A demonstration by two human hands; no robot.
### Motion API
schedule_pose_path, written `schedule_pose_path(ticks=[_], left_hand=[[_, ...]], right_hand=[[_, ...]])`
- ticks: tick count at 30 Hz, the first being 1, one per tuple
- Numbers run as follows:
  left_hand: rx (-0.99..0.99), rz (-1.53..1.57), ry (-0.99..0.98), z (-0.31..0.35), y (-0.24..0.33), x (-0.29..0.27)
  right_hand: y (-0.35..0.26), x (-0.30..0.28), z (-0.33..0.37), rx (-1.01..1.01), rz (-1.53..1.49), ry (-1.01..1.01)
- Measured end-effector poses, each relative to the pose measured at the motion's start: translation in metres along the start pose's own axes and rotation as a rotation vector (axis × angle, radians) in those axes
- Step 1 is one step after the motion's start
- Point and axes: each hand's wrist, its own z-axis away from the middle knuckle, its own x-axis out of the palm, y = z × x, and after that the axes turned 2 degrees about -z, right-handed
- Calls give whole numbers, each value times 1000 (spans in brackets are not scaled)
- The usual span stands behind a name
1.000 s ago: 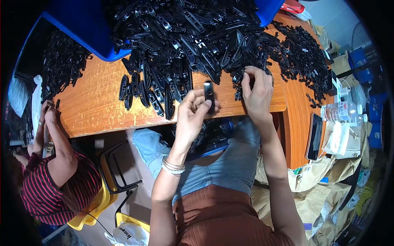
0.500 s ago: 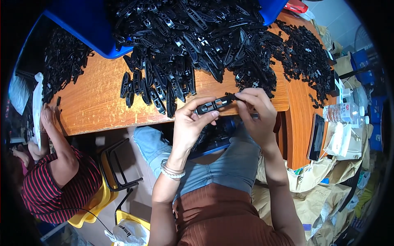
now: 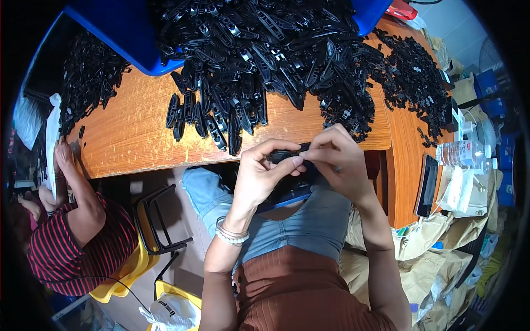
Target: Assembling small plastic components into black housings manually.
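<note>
My left hand (image 3: 255, 172), with bracelets at its wrist, grips a slim, long black plastic part (image 3: 280, 156) with its thumb and fingers, just off the table's front edge. Most of that part is covered by my fingers. At its right end my right hand (image 3: 341, 161) is closed in a pinch, its fingertips meeting the left thumb and the part. What those right fingertips hold is hidden. Beyond the hands lies a big heap of similar long black parts (image 3: 243, 60), some with shiny metal pieces, with a few loose ones at its near side.
A blue bin (image 3: 118, 41) tips over the heap. Small black pieces (image 3: 417, 77) are piled on the right side table, near a phone (image 3: 427, 185) and a clear bottle (image 3: 461, 153). At left, a person in a striped top (image 3: 83, 251) works by another pile (image 3: 91, 83).
My right hand has come left and closed in on the part's end. The part, visible lengthwise before with a small dark piece at the right fingertips, is now mostly covered.
</note>
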Motion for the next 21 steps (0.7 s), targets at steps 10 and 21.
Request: schedule_pose_path(ticks=[10, 21], left_hand=[[8, -330, -75, 5, 3, -5], [620, -926, 193, -96, -2, 17]], right_hand=[[-2, 5, 27, 684, -514, -20], [60, -16, -14, 208, 487, 201]])
